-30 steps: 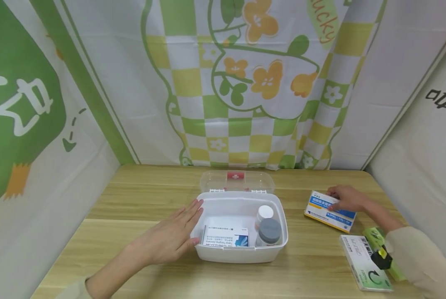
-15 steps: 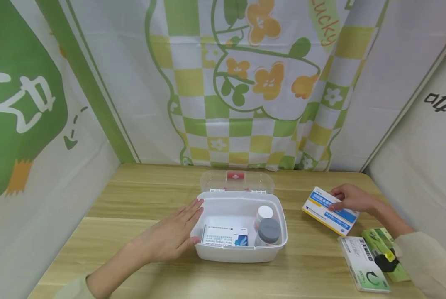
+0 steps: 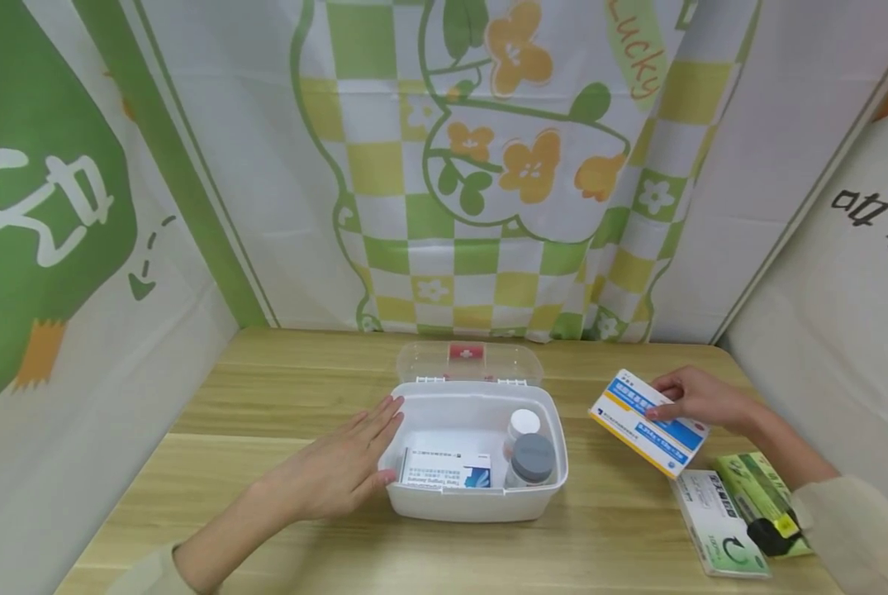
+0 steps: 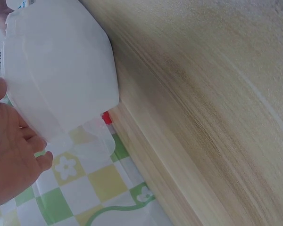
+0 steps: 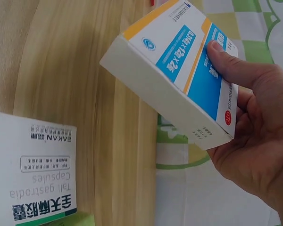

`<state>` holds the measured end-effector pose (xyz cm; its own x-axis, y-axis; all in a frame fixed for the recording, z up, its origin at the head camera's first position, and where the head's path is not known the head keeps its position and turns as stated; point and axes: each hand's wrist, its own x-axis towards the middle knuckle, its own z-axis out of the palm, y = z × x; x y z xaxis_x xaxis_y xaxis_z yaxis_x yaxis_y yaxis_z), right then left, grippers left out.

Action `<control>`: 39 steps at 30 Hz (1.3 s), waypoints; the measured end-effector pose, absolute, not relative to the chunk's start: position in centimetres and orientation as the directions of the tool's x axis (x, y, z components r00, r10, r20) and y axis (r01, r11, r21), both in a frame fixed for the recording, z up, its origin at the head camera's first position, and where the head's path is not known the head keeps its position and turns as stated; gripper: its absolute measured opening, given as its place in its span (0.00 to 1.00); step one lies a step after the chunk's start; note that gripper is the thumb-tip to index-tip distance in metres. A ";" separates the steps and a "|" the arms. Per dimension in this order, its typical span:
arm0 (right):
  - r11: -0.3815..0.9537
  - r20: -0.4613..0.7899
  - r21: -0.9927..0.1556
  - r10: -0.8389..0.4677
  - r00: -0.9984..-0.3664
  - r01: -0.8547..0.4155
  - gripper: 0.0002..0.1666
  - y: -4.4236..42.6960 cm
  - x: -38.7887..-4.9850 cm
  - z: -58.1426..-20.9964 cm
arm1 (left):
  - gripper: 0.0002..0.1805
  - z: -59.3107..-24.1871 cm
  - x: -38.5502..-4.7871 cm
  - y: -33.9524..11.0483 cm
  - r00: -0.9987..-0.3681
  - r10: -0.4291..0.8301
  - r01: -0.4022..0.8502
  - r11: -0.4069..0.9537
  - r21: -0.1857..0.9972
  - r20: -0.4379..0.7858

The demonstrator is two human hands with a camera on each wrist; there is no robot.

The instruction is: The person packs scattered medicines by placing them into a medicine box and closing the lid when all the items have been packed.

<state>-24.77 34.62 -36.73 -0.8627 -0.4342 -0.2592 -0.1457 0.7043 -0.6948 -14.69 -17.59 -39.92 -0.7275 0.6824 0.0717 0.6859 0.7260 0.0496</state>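
My left hand (image 3: 332, 467) rests with straight fingers against the left side of a white first-aid box (image 3: 481, 506); its clear lid (image 3: 503, 362) is folded back. Inside lie a white medicine box (image 3: 444, 468), a white-capped bottle (image 3: 524, 423) and a grey-capped jar (image 3: 531, 459). To the right, my right hand (image 3: 696, 398) grips a blue, white and orange medicine box (image 3: 640, 426) by its right part. In the right wrist view the thumb lies on the printed face of this medicine box (image 5: 179, 61), which is tilted and held above the table.
A white capsule box (image 3: 714, 521) lies at the right front, beside a green box (image 3: 757, 487) partly hidden by the right wrist's black strap. A checked curtain (image 3: 488, 207) hangs behind the wooden table (image 3: 280, 397), with cloth walls at both sides.
My right hand has lifted the blue, white and orange medicine box and moved it slightly left, turning it. The left hand stays at the first-aid box.
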 end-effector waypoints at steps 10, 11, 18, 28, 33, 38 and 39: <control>0.677 -0.286 -0.729 -0.438 -0.852 -0.104 0.33 33.1 -23.1 -35.4 | 0.37 -39.9 -14.7 -17.6 -0.724 0.685 0.689 0.723 0.051 0.079; 0.671 -0.288 -0.735 -0.442 -0.849 -0.100 0.33 33.0 -23.0 -35.3 | 0.37 -39.9 -14.7 -17.6 -0.725 0.685 0.689 0.723 0.052 0.080; 0.650 -0.287 -0.754 -0.457 -0.842 -0.095 0.35 32.3 -22.3 -34.7 | 0.37 -40.0 -14.7 -17.6 -0.728 0.681 0.686 0.726 0.052 0.083; 0.631 -0.281 -0.768 -0.486 -0.828 -0.109 0.34 30.9 -21.2 -33.8 | 0.37 -40.0 -14.8 -17.6 -0.723 0.685 0.690 0.722 0.043 0.094; 0.614 -0.273 -0.781 -0.503 -0.820 -0.117 0.32 30.1 -20.9 -33.4 | 0.37 -40.1 -14.8 -17.6 -0.721 0.686 0.691 0.722 0.037 0.098; 0.614 -0.263 -0.777 -0.522 -0.812 -0.143 0.30 29.3 -20.7 -33.1 | 0.37 -40.1 -14.8 -17.7 -0.721 0.686 0.691 0.722 0.034 0.099; 0.616 -0.260 -0.773 -0.526 -0.810 -0.152 0.30 29.2 -20.7 -33.0 | 0.37 -40.1 -14.8 -17.7 -0.721 0.686 0.692 0.721 0.036 0.099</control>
